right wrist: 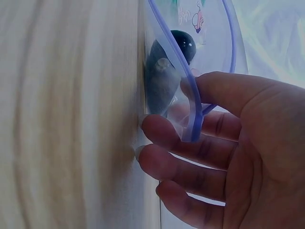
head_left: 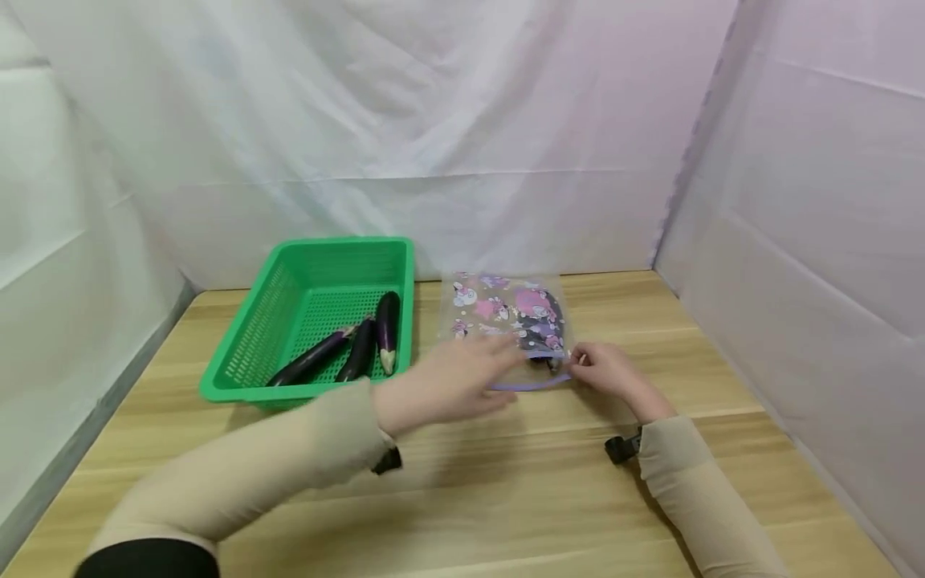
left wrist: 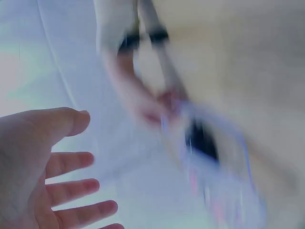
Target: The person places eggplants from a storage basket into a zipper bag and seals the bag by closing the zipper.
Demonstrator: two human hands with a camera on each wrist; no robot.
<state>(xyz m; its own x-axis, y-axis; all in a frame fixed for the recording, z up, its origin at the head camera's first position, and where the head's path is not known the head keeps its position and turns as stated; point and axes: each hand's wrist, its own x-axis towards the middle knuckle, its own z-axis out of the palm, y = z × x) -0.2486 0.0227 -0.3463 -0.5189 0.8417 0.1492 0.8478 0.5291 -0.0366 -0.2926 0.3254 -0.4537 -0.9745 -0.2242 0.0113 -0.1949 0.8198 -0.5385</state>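
My right hand [head_left: 607, 371] pinches the bag [head_left: 480, 309] by the right corner of its mouth, with the thumb on one side of the purple strip [right wrist: 193, 102]. I think I hold it there so the bag can't slide and its two sides don't stick (thin bags like to flop flat). My left hand [head_left: 451, 381] holds nothing. Its fingers are straight and spread, and it is over the left part of the mouth. It looks smeary, so I can't tell if it touches the bag.

The bag lies flat by the middle of the desk's back edge, just right of the basket [head_left: 238, 395]. Its mouth points to the front edge, I guess so that I can reach it. Inside, near its right side, is a dark, shiny lump [right wrist: 185, 45]. It looks like eggplant, but I can't tell how many.

The basket is green and sits near the back left corner of the desk. Three eggplants [head_left: 388, 325] lie in it, bunched at its front right, which I think makes them easy to grab.

The desk [head_left: 506, 514] is pale wood with long stripes. White cloth [head_left: 433, 120] hangs behind it and on both sides, with creases and a bit of pink on the right.
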